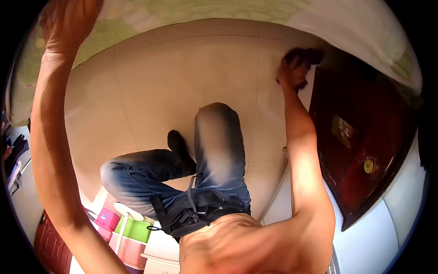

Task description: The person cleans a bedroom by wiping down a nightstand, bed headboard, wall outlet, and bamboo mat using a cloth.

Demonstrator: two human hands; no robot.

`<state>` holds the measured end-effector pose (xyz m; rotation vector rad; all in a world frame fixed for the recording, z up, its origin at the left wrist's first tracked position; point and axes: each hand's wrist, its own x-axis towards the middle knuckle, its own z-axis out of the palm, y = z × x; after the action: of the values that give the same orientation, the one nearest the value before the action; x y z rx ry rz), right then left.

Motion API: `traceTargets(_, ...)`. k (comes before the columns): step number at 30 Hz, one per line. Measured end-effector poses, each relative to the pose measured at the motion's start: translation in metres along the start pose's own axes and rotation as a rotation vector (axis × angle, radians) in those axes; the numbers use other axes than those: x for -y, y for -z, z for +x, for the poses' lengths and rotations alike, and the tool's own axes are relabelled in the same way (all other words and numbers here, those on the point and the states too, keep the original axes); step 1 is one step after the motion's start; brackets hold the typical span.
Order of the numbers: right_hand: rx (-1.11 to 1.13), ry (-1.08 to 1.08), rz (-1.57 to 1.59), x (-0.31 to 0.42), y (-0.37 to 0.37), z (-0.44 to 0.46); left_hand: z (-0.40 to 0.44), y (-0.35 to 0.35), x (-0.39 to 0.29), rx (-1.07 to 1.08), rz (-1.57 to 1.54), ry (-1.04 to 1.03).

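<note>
My right hand (292, 73) reaches out to the right, low over the tiled floor (182, 73), with its fingers pressed on a dark, bunched cloth (312, 55). Blur softens the cloth's outline. At the top left, my left hand (70, 23) is at the side of a bed with a pale green patterned cover (191, 10); its fingers lie beyond the frame edge, so their pose is hidden.
A dark red wooden cabinet (360, 132) with a yellow round spot stands right of my right arm. My bent knees (219, 123) are over the floor. Behind me are pink and green plastic boxes (137, 228) and a white stand fan or similar round-topped item (127, 211).
</note>
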<state>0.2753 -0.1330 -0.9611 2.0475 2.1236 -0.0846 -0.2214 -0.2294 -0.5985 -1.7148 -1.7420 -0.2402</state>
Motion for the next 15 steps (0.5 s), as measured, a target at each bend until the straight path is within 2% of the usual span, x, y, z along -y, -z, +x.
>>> traceTargets(2, 0.096, 0.225, -0.068, 0.090, 0.034, 0.017, 0.007, 0.006, -0.004, -0.005, 0.019, -0.001)
traceTargets(5, -0.065, 0.853, 0.081, 0.173, 0.013, -0.067, 0.004, -0.010, 0.013, -0.139, -0.074, -0.102)
traceTargets(6, -0.076, 1.100, 0.071, 0.176, 0.002, -0.103, 0.005, -0.009, 0.008, -0.114, -0.078, -0.088)
traceTargets(7, 0.013, 1.292, 0.197, 0.158, 0.001, -0.137, 0.005, -0.012, 0.003, -0.090, -0.085, -0.066)
traceTargets(8, 0.219, 1.395, 0.208, 0.133, 0.008, -0.161, 0.002, -0.013, 0.003, -0.076, -0.065, -0.045)
traceTargets(9, 0.293, 1.459, 0.192, 0.098, 0.010, -0.171, -0.001, -0.015, 0.003, -0.062, -0.045, -0.025)
traceTargets(10, 0.414, 1.354, 0.221, 0.065, 0.034, -0.180, -0.001, -0.014, -0.001, -0.046, -0.059, 0.000)
traceTargets(12, 0.352, 1.081, 0.199, -0.008, 0.050, -0.184, 0.002, -0.012, 0.002, -0.088, -0.078, -0.005)
traceTargets(13, 0.273, 0.869, 0.048, -0.046, 0.037, -0.176, 0.005, -0.013, 0.005, -0.145, -0.080, -0.032)
traceTargets(15, 0.073, 0.126, 0.347, -0.088, -0.001, -0.116, 0.007, -0.024, 0.009, -0.247, -0.097, -0.076)
